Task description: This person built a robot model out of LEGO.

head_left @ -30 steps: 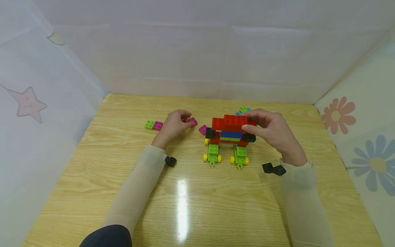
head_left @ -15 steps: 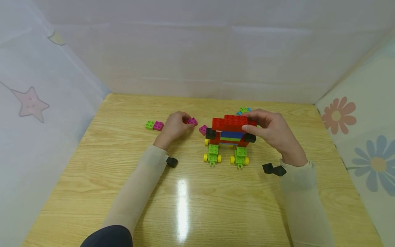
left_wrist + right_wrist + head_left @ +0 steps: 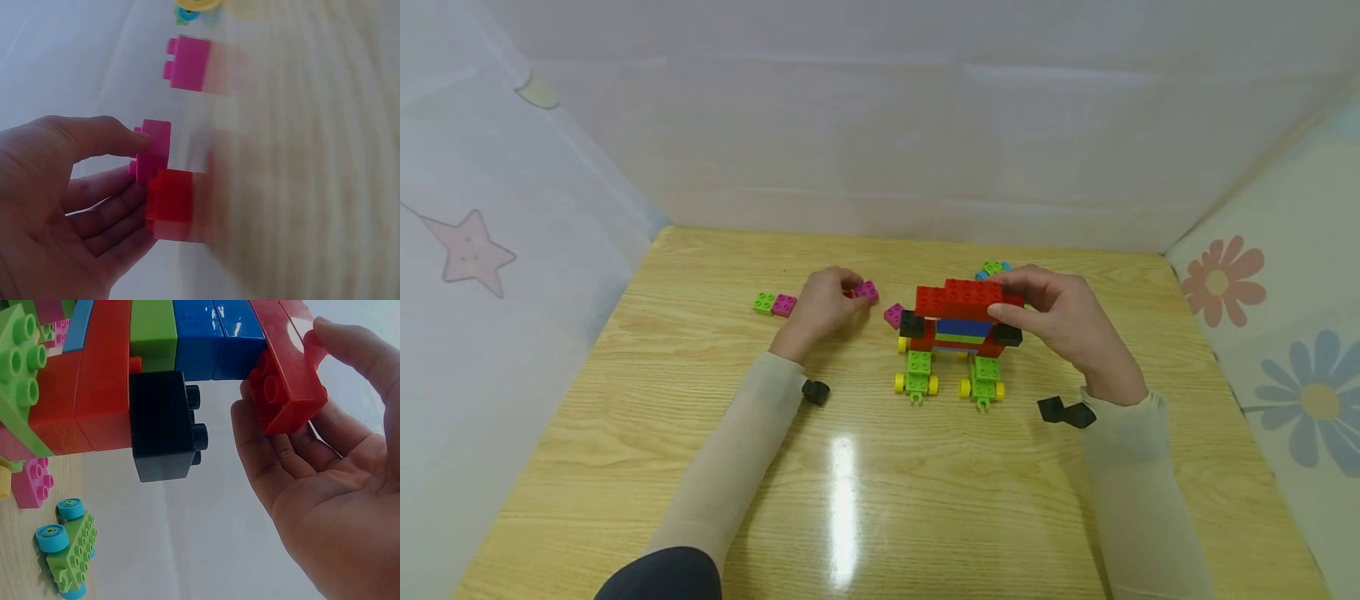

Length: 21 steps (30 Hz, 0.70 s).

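Note:
My left hand (image 3: 823, 302) pinches a magenta brick (image 3: 867, 292) between thumb and fingers. In the left wrist view that magenta brick (image 3: 156, 140) looks raised off the table, beside a red brick (image 3: 174, 203). My right hand (image 3: 1067, 321) grips the red top (image 3: 962, 300) of a built brick vehicle at its right end. Below that top come blue and light green layers, black bricks (image 3: 912, 323) at the sides and light green bases (image 3: 918, 379) with yellow wheels. From the right wrist, fingers lie under the red top brick (image 3: 284, 375), thumb above.
A loose magenta brick (image 3: 894, 315) lies left of the vehicle. Farther left, a light green brick (image 3: 764, 302) and another magenta brick (image 3: 784, 305) sit side by side. Behind the vehicle is a green wheeled base (image 3: 995, 267) with blue wheels. White cloth (image 3: 850, 150) walls surround the wooden table (image 3: 737, 517).
The magenta brick in my left hand has turned slightly and risen a little. My left hand shifted slightly; the right hand and vehicle stayed still.

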### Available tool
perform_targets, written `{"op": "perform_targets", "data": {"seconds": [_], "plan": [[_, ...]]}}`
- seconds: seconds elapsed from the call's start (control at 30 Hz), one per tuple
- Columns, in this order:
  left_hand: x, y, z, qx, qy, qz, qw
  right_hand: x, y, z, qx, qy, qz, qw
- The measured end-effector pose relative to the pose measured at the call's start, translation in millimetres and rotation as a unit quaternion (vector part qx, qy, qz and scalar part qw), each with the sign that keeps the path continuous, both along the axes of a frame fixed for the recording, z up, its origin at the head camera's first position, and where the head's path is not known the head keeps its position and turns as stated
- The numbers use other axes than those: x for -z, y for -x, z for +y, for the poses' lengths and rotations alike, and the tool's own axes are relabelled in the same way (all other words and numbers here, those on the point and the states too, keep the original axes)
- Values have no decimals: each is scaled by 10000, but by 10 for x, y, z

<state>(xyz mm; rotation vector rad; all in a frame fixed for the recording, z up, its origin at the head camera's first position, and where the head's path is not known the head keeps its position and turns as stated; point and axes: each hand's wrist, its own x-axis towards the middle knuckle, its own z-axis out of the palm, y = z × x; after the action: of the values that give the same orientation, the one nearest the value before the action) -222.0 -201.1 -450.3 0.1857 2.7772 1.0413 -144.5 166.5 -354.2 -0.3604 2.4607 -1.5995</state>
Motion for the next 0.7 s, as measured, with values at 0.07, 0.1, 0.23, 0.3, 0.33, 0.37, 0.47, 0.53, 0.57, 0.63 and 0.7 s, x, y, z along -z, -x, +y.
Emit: {"op": "perform_targets", "data": {"seconds": [0.07, 0.1, 0.23, 0.3, 0.33, 0.37, 0.47, 0.53, 0.57, 0.63, 0.7], "plan": [[-58, -12, 0, -56, -75, 1, 10000, 2, 7, -6, -5, 8, 13, 10000], [-93, -19, 0, -85, -116, -1, 9999, 2, 7, -7, -25, 28, 13, 10000], [-253, -78, 5, -73, -318, 55, 9995, -31, 1, 2, -215, 18, 24, 9998], [-341, -118, 20, 29, -451, 123, 9989, -69, -2, 30, -310, -118, 57, 9994], [-390, -146, 28, 81, -531, 165, 9984, -91, 0, 43, -349, -203, 74, 9992], [-438, -172, 35, 130, -596, 212, 9979, -111, 7, 56, -350, -296, 85, 9989], [-563, -244, 63, 222, -781, 297, 9963, -183, 39, 67, -442, -640, 200, 9968], [-644, -291, 86, 237, -915, 383, 9948, -233, 67, 37, -548, -846, 277, 9945], [-679, -315, 103, 247, -987, 416, 9939, -261, 79, 12, -624, -981, 342, 9926], [-751, -361, 147, 310, -1165, 528, 9913, -321, 98, -57, -786, -1233, 451, 9882], [-824, -412, 194, 384, -1361, 625, 9880, -374, 113, -145, -943, -1459, 575, 9831]]}}
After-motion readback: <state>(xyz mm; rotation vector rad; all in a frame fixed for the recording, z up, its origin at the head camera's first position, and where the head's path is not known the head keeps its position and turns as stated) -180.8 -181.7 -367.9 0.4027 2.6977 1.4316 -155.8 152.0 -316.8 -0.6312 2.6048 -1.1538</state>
